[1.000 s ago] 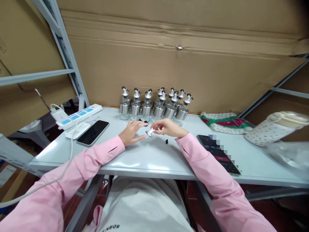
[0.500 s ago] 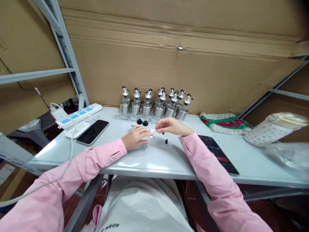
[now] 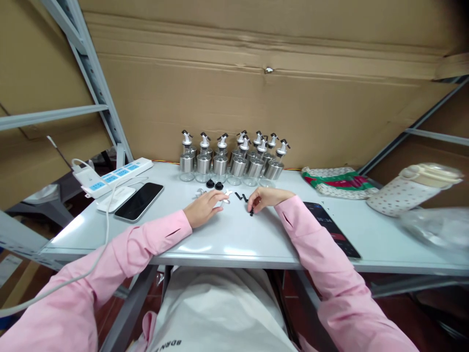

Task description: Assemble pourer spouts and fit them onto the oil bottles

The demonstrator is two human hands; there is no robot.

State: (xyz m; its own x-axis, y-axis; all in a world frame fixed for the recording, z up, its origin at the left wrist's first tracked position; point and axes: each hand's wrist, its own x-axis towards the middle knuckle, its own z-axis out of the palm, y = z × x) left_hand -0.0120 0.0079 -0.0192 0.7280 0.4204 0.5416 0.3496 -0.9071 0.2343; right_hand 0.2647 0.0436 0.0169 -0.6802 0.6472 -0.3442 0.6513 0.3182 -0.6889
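My left hand (image 3: 205, 207) rests low over the table with its fingers spread, beside small white plastic parts (image 3: 227, 195) near its fingertips. To the right, my right hand (image 3: 261, 199) reaches down with its fingers closed at a small black part (image 3: 251, 212). Two thin black pieces (image 3: 241, 196) lie between the hands. Behind my left hand are two round black caps (image 3: 214, 185) and small grey-white parts (image 3: 200, 192). Several steel-and-glass bottles (image 3: 220, 165) with white and black pour spouts stand upright at the back.
At the left are a power strip (image 3: 120, 176), a white charger (image 3: 116, 198) and a black phone (image 3: 139, 201). A tablet (image 3: 331, 230) lies right of my right hand. Farther right are a patterned cloth (image 3: 339, 183), a dotted bottle (image 3: 406, 193) and a clear plastic bag (image 3: 437, 227).
My right hand has moved away from the white part by my left fingertips, down to the small black part. The thin black pieces now show. The view has shifted slightly.
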